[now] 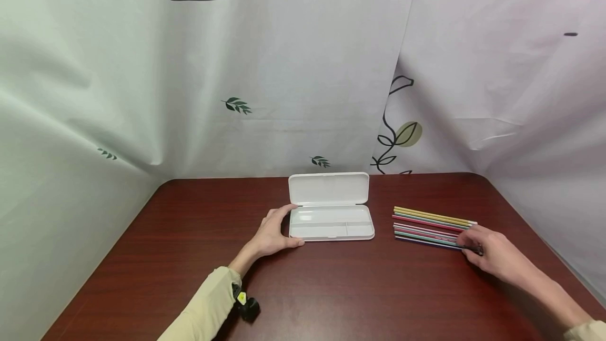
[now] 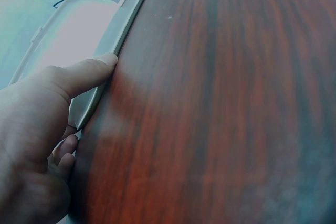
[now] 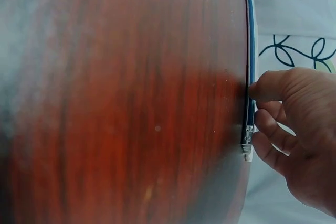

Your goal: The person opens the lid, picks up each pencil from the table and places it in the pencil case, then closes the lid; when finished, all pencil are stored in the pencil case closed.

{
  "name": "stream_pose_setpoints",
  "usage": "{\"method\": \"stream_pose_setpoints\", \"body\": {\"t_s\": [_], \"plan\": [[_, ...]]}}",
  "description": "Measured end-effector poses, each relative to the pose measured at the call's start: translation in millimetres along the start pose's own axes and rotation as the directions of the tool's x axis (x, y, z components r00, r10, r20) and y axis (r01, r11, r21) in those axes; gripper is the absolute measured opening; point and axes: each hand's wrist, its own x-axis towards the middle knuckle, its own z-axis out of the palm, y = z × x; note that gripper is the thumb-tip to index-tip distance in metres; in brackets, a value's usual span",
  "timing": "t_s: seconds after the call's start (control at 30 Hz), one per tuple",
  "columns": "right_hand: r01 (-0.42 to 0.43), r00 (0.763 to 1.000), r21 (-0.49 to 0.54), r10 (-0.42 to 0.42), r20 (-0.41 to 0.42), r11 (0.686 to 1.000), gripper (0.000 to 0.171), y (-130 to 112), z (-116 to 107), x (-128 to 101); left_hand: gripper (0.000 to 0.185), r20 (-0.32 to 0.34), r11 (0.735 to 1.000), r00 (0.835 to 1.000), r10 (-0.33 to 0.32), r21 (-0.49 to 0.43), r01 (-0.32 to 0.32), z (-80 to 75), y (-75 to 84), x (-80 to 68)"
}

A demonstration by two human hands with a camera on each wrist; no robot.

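On the table (image 1: 331,288), left hand (image 1: 272,236) grips the case (image 1: 331,222) — right hand (image 1: 497,257) fingers pinch a pencil (image 1: 435,243) (tip hidden).

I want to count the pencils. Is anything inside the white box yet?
The open white box looks empty: only bare compartments with thin dividers show. The left hand covers its left edge. All the pencils lie outside on the table, by the right hand.

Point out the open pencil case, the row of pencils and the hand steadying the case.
pencil case (image 1: 331,223), head view, on its tray's inner floor.
pencils (image 1: 428,223), head view, middle of the row.
left hand (image 1: 272,236), head view, back of the hand.
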Motion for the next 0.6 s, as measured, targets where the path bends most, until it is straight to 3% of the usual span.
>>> {"method": "stream_pose_setpoints", "body": {"t_s": [0.6], "plan": [[0.044,0.997,0.049,-0.047,0.058,0.998,0.036,1.4,-1.1,0.6,0.087,0.000,1.000,1.000,-0.001,0.002,0.001,0.7,-0.1,0.3]]}}
